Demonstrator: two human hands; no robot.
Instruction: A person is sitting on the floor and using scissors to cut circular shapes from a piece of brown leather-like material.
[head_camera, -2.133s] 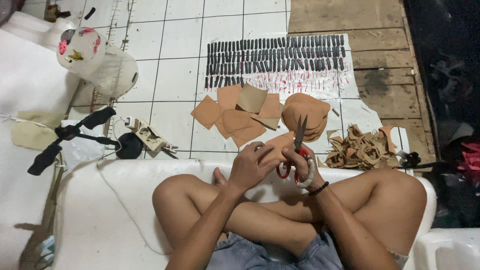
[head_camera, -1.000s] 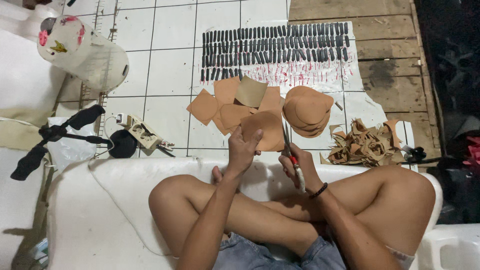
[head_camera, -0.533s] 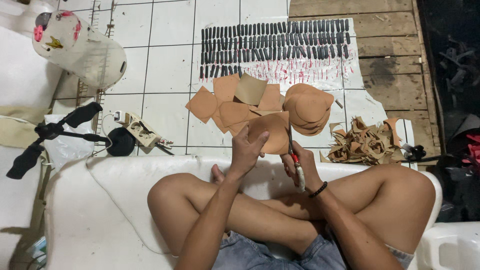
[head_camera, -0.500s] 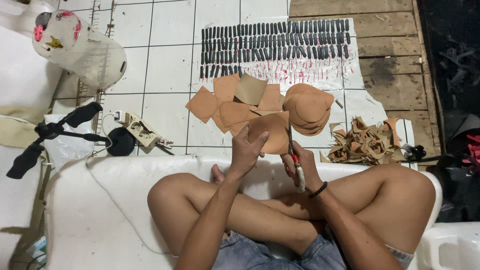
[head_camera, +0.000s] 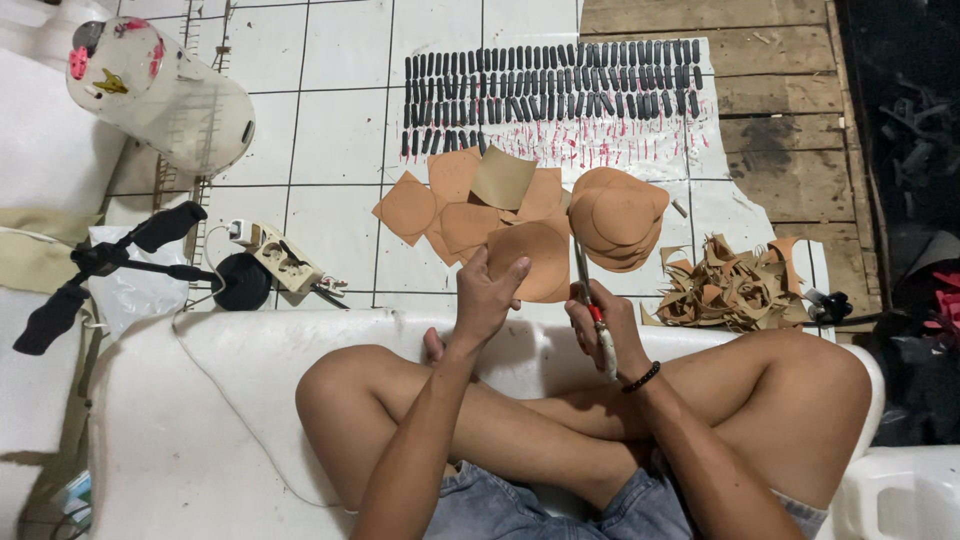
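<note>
Fingers (head_camera: 497, 278) of the left hand (head_camera: 487, 296) pinching a tan rounded leather piece (head_camera: 532, 256) at its lower left edge, right hand (head_camera: 603, 322) clenched around scissors (head_camera: 588, 296), blades touching the piece's right edge

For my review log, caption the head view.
Left hand holds a tan disc while right hand works scissors at its edge.

White tiled floor (head_camera: 340, 120) w/ dark grout; wooden planks (head_camera: 770, 110) at right; white cushion (head_camera: 200, 420) below, light dim.
</note>
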